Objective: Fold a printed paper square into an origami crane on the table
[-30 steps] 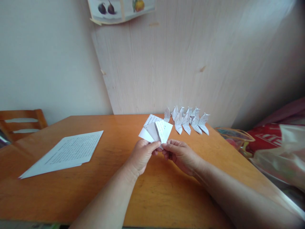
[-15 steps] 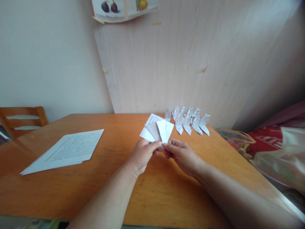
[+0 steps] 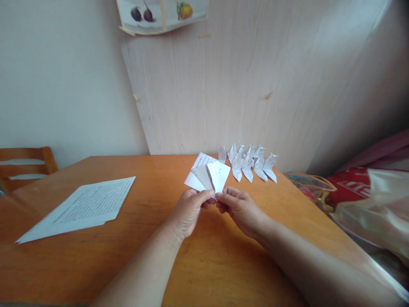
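Observation:
A folded sheet of printed paper (image 3: 207, 174) is held up above the table by both hands, its flaps fanned out away from me. My left hand (image 3: 193, 207) pinches its near point between thumb and fingers. Close beside it, my right hand (image 3: 238, 204) grips the same near point from the right, thumb on top. The fingertips under the paper are partly hidden. Behind and to the right stand several folded paper figures (image 3: 247, 166) with pointed tips, grouped together on the table.
On the left of the wooden table (image 3: 137, 256) lies a stack of printed sheets (image 3: 86, 204). A wooden chair (image 3: 28, 164) stands beyond the left edge. Bags (image 3: 373, 204) are heaped past the right edge. A fruit picture (image 3: 162, 15) hangs on the wall board behind.
The view has shifted slightly, so everything sits a little further left and lower. Both hands keep their grip on the folded paper, which looks nearly the same.

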Motion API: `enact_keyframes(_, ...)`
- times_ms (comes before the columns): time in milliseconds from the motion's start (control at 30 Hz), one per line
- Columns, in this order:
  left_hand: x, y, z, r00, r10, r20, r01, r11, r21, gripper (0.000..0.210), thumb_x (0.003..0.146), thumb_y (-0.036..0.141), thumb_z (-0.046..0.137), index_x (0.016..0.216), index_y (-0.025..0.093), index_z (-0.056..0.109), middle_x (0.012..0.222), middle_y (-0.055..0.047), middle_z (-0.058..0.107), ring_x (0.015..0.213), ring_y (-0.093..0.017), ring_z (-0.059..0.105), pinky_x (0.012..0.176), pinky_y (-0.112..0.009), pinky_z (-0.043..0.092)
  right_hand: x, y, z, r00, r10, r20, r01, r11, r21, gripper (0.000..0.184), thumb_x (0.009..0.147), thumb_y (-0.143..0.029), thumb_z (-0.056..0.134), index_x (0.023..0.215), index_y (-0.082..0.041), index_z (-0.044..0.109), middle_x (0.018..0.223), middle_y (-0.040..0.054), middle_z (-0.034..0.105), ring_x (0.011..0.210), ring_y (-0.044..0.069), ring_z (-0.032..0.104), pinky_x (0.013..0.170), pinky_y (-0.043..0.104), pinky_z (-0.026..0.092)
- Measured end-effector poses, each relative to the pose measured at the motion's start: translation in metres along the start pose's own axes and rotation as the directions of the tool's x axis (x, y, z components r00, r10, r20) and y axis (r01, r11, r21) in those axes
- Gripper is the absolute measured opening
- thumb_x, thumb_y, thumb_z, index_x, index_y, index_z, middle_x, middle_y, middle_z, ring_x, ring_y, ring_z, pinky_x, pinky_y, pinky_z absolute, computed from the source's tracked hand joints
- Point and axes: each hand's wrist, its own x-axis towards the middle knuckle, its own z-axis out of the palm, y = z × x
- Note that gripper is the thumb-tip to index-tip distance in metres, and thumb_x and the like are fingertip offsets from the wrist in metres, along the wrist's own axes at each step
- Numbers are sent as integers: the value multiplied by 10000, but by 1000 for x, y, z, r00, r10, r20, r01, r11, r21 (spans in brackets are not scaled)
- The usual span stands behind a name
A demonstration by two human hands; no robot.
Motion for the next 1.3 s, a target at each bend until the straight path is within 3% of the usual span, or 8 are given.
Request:
enact_keyframes(200,-2,1,7,1000,17,19,-16,999,-29,187,764,285,764,872,154,686,766,-3,606,677,-115,436,648,-265,350,2,0,5,996,-21,-82,15,997,-72,233,804,-357,689,710,-177,575,646,-8,568,596,112,460,588,275,343)
enact_keyframes(500,-1,-7,10,999,27,-21,-29,993,-117,195,763,294,780,834,162,655,748,3,580,671,-117,438,644,-266,352,4,6,9,988,-81,-129,48,969,-241,187,830,-306,614,707,-187,539,624,-26,544,581,105,448,566,266,339)
enact_keyframes(1300,4,-10,8,998,18,-62,-26,991,-132,181,775,282,777,809,145,662,754,-15,599,675,-119,489,634,-268,369,4,8,8,991,-78,-109,51,972,-231,229,842,-356,614,707,-193,526,614,-29,534,569,107,445,555,265,333)
